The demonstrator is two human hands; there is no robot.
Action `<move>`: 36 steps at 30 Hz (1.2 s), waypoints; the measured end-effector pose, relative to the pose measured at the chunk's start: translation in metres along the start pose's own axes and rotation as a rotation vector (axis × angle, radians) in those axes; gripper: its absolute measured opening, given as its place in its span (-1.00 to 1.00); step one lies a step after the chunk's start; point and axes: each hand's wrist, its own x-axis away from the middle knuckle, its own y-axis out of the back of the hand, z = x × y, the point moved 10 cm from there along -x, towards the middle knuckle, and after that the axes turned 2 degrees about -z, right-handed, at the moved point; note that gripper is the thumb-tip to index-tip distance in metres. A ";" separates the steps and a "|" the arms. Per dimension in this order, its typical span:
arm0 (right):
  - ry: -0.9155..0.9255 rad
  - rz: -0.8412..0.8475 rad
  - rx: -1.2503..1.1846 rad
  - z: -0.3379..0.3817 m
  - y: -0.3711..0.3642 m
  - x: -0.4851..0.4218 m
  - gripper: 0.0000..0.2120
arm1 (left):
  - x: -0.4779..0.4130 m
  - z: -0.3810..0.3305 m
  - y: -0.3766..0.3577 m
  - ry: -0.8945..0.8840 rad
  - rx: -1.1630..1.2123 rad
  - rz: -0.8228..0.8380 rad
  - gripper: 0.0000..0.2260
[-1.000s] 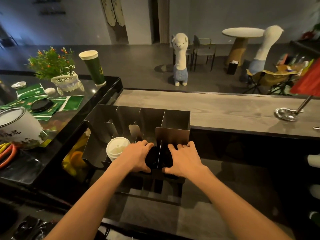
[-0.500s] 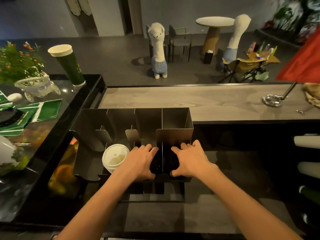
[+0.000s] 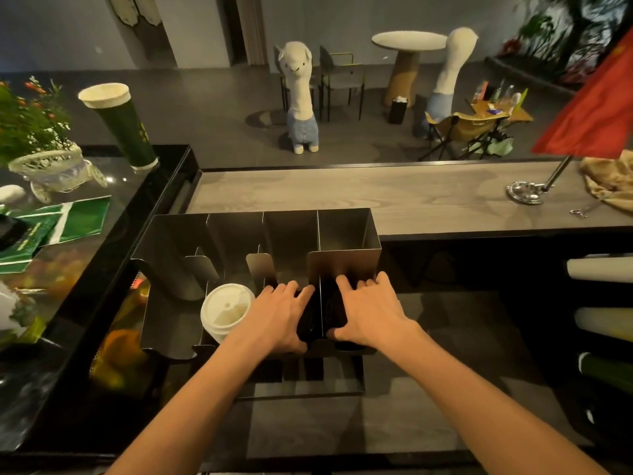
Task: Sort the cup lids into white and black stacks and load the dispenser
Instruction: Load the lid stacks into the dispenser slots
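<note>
A steel lid dispenser (image 3: 342,231) with several slots stands in front of me. A stack of white lids (image 3: 226,310) fills the second slot from the left. Black lids (image 3: 310,320) sit in the third slot under my left hand (image 3: 279,315), whose fingers curl over them. More black lids (image 3: 334,313) sit in the rightmost slot under my right hand (image 3: 368,311), which curls over them the same way. The leftmost slot shows no lids.
A grey wooden counter (image 3: 376,197) runs behind the dispenser. On the glossy black counter at left stand a green paper cup (image 3: 120,125), a potted plant (image 3: 37,149) and green leaflets (image 3: 68,221). A flag stand (image 3: 527,192) is at right. Rolls (image 3: 599,269) lie on shelves at right.
Both hands stay on the black lids in the two right slots. The view has shifted right and come a little closer; nothing else moved.
</note>
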 end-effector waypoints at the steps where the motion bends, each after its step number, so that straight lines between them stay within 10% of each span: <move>1: 0.008 -0.011 -0.008 -0.001 0.001 0.002 -0.09 | 0.002 0.001 0.000 0.002 0.019 -0.015 -0.02; 31: 0.142 -0.078 -0.081 0.003 0.015 0.008 -0.30 | 0.025 0.001 0.013 0.023 0.202 -0.138 -0.18; 36: 0.108 -0.200 -0.195 0.005 0.050 0.014 -0.44 | 0.050 0.012 0.051 -0.007 0.153 -0.360 -0.31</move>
